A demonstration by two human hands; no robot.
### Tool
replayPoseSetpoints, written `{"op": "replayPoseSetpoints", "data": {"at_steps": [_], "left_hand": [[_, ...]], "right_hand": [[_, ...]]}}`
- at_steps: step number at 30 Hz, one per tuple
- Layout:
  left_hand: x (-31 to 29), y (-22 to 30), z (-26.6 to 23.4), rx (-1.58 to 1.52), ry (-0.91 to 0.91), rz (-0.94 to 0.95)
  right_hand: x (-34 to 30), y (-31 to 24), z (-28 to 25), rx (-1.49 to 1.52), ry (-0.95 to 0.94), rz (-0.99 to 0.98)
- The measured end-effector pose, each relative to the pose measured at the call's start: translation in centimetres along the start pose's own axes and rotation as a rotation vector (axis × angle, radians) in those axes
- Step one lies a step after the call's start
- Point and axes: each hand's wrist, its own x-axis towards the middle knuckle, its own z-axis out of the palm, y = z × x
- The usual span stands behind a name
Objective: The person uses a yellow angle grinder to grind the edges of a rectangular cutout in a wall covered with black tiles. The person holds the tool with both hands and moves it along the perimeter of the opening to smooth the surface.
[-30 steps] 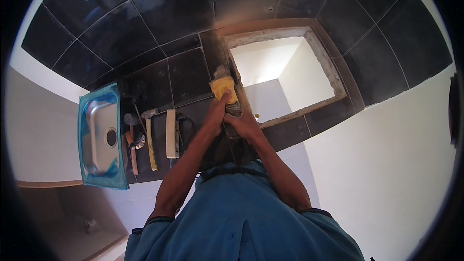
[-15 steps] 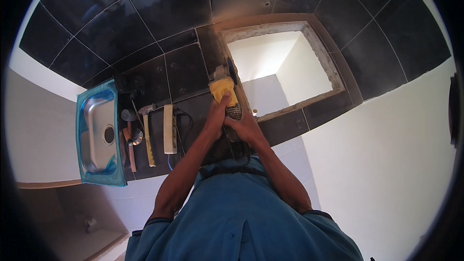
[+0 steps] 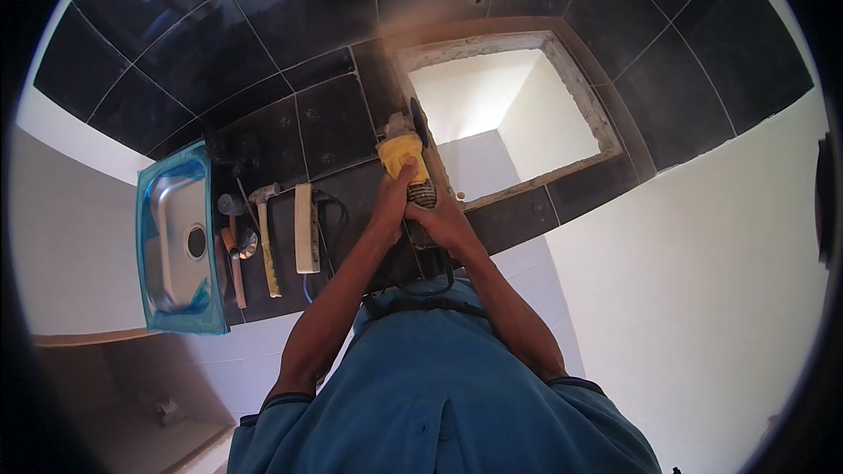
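Note:
Both my hands are closed around a yellow angle grinder [image 3: 400, 147]. My left hand [image 3: 392, 202] wraps its body, thumb on top, and my right hand [image 3: 445, 223] grips the rear part just behind. The grinder's dark disc [image 3: 420, 121] stands on edge at the left rim of a rectangular cutout [image 3: 514, 189] in the black tiled counter [image 3: 336, 127]. Whether the disc bites into the rim cannot be made out. Rough, pale edges line the cutout, and brownish dust lies around it and hangs in a haze behind.
Left of my arms lie a power strip [image 3: 305, 230], a hammer [image 3: 268, 250] and a second tool with a reddish handle [image 3: 237, 276]. A steel sink [image 3: 167, 246] edged in blue film rests at the far left. White wall [image 3: 685, 298] rises on the right; black tiles [image 3: 307, 13] cover the back.
The whole view has shifted slightly. Both hands keep their hold on the grinder, and its disc stays at the cutout's left rim.

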Motion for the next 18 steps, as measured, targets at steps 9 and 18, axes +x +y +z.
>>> {"op": "replayPoseSetpoints", "data": {"at_steps": [9,18], "left_hand": [[-1.1,-1.2,0.0,-0.039,-0.012,0.013],[-1.5,-1.1,0.4,-0.037,-0.006,-0.006]], "right_hand": [[-1.3,1.0,-0.1,-0.058,0.001,-0.035],[-0.9,2.1,-0.3,-0.051,0.004,0.021]]}}
